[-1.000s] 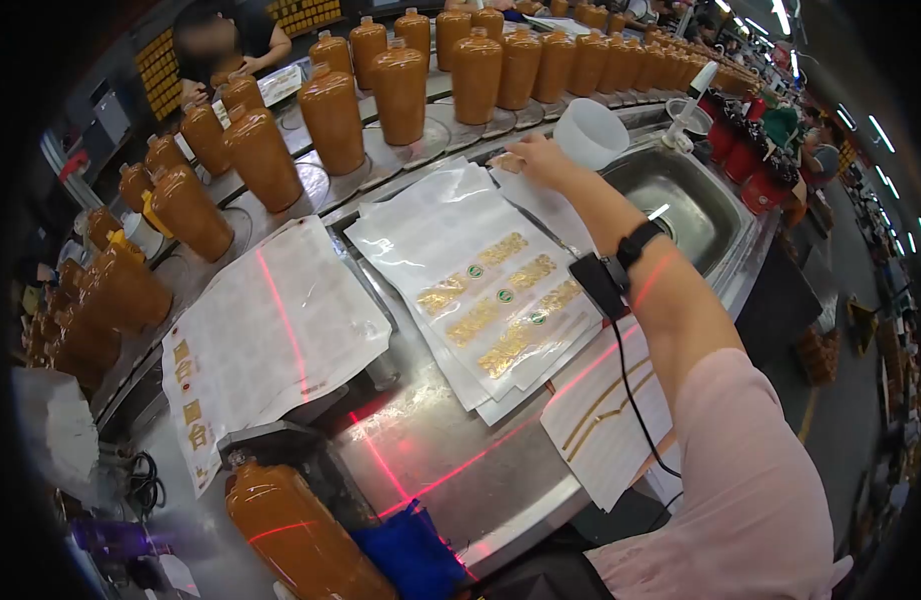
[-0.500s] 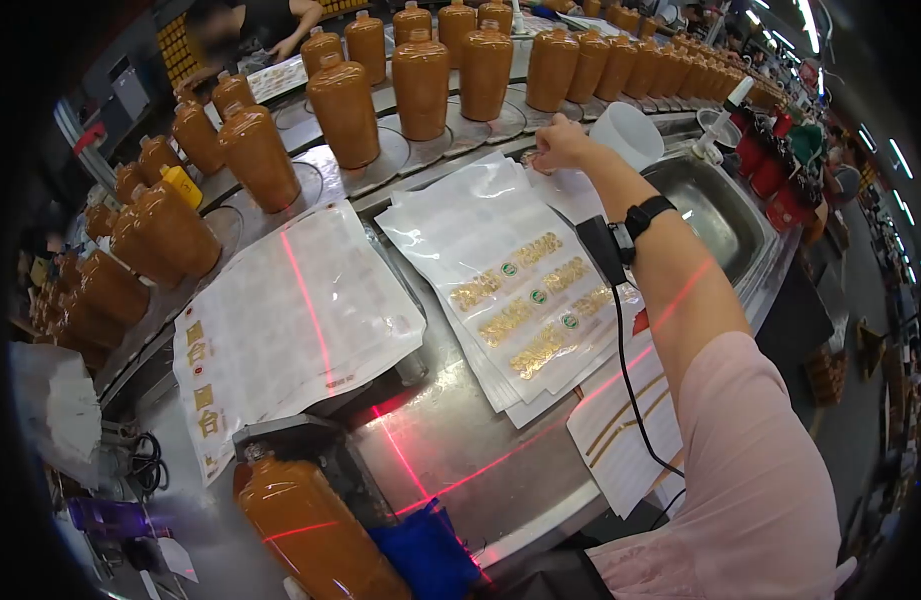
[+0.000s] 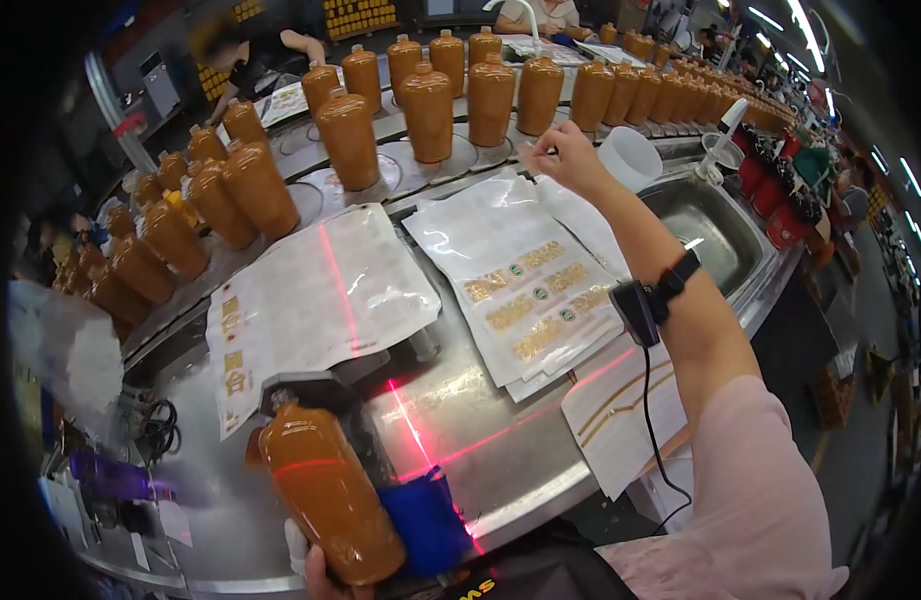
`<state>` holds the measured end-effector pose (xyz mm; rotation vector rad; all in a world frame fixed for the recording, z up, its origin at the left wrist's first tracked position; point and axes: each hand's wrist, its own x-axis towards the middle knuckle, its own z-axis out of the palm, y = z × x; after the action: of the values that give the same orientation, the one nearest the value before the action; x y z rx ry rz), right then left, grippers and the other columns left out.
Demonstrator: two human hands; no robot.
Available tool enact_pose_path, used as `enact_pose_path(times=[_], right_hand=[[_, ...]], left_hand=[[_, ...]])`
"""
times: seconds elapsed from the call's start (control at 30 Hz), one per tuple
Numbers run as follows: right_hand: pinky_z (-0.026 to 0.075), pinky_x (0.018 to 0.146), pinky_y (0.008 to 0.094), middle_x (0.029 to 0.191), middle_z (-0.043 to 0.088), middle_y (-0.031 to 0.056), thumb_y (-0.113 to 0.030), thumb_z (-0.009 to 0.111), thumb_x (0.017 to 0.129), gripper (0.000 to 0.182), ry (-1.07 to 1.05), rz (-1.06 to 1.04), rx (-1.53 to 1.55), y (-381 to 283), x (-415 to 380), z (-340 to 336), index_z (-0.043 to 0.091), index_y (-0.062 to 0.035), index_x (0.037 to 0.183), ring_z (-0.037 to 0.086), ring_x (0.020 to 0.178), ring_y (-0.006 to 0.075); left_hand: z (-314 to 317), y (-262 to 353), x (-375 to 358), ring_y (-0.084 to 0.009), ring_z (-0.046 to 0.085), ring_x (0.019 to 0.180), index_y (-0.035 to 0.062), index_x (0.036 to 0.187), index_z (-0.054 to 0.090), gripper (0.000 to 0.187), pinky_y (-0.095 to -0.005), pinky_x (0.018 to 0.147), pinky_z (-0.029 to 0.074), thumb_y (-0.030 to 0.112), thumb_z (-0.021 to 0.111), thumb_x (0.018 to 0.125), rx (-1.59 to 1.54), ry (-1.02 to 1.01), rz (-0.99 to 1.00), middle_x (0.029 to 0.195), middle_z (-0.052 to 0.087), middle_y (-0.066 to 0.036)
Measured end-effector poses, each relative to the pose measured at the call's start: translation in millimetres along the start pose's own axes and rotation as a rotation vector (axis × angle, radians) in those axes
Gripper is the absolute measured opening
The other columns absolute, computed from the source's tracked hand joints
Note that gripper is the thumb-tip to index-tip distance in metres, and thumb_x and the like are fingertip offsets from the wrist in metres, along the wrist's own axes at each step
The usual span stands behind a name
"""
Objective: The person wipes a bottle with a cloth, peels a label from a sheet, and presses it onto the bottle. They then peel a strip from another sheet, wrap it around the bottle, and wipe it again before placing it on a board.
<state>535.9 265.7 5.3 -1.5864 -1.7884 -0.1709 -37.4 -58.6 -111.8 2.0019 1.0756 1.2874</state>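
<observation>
An orange-brown bottle (image 3: pixel 331 490) lies tilted at the lower left, its neck at a dark metal holder (image 3: pixel 301 385). My left hand (image 3: pixel 326 575) is at its bottom end, thumb and fingers against the bottle; part of the hand is hidden. Beyond the stacked sheets with gold lettering (image 3: pixel 541 295), my right hand (image 3: pixel 561 158) is raised near the white tub (image 3: pixel 631 158), its fingers bent together. Whatever those fingers pinch is too small to make out. A blue cloth (image 3: pixel 426 522) touches the bottle's right side.
Orange-brown bottles (image 3: pixel 426 112) stand in a curved row on the conveyor. Another printed sheet (image 3: pixel 321 290) lies left of the stack. A metal sink (image 3: pixel 716 225) is at the right, with strip sheets (image 3: pixel 621 415) nearer. Co-workers (image 3: pixel 266 60) sit across the line.
The view has shifted. My left hand now shows at the bottle's lower end. My right hand has lifted away from the edge of the sheets, and the conveyor bottles stand in different places.
</observation>
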Motion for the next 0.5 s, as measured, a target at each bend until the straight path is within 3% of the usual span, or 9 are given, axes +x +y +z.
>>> enact_pose_path(times=[0.17, 0.2, 0.23, 0.4, 0.47, 0.5], right_hand=[[0.046, 0.085, 0.033, 0.105, 0.056, 0.0099, -0.022, 0.076, 0.079, 0.018, -0.182, -0.119, 0.294, -100, -40, -37, 0.065, -0.009, 0.085, 0.057, 0.102, 0.0262], [0.046, 0.085, 0.0326, 0.105, 0.056, 0.0093, -0.021, 0.076, 0.08, 0.018, -0.22, -0.142, 0.376, -126, -50, -47, 0.064, -0.0087, 0.086, 0.057, 0.102, 0.0256], [0.043, 0.09, 0.0313, 0.111, 0.054, 0.0075, -0.015, 0.073, 0.084, 0.015, -0.284, -0.189, 0.359, -157, -61, -61, 0.06, -0.0081, 0.085, 0.054, 0.105, 0.0203], [0.046, 0.086, 0.0347, 0.111, 0.054, 0.0107, -0.008, 0.073, 0.082, 0.015, -0.33, -0.492, 0.524, -277, -110, -79, 0.058, -0.0056, 0.085, 0.057, 0.098, 0.0255], [0.046, 0.087, 0.0358, 0.112, 0.053, 0.0112, -0.006, 0.073, 0.08, 0.016, -0.328, -0.564, 0.499, -304, -124, -79, 0.059, -0.0053, 0.087, 0.056, 0.1, 0.0268], [0.046, 0.088, 0.0359, 0.111, 0.053, 0.0115, -0.006, 0.073, 0.079, 0.017, -0.301, -0.589, 0.495, -312, -131, -79, 0.059, -0.0052, 0.088, 0.056, 0.1, 0.0273]], left_hand=[[-13, 63, 51, -0.037, 0.037, 0.136, -0.0074, 0.135, 0.041, 0.066, -0.046, 0.113, 0.025, 0.044, 0.053, 0.095, 0.14, -0.049, 0.051, 0.146, 0.037, -0.028], [-23, 60, 47, -0.0377, 0.037, 0.137, -0.008, 0.124, 0.052, 0.063, -0.0458, 0.114, 0.023, 0.048, 0.049, 0.095, 0.105, -0.031, -0.057, 0.144, 0.039, -0.03], [-23, 79, 75, -0.048, 0.038, 0.132, 0.001, 0.116, 0.059, 0.043, -0.0559, 0.111, 0.024, 0.038, 0.05, 0.095, 0.234, 0.0, 0.027, 0.142, 0.042, -0.029], [-1, 126, 166, -0.0369, 0.043, 0.129, 0.0004, 0.113, 0.062, 0.036, -0.0448, 0.111, 0.026, 0.022, 0.064, 0.084, 0.1, -0.105, -0.082, 0.131, 0.055, -0.023], [19, 133, 188, -0.0367, 0.046, 0.121, 0.0012, 0.111, 0.063, 0.039, -0.0427, 0.108, 0.027, 0.028, 0.068, 0.084, 0.189, -0.117, -0.011, 0.119, 0.06, -0.021], [26, 133, 192, -0.0345, 0.049, 0.112, 0.003, 0.104, 0.064, 0.032, -0.043, 0.101, 0.032, 0.029, 0.068, 0.085, 0.142, -0.152, -0.076, 0.109, 0.063, -0.018]])
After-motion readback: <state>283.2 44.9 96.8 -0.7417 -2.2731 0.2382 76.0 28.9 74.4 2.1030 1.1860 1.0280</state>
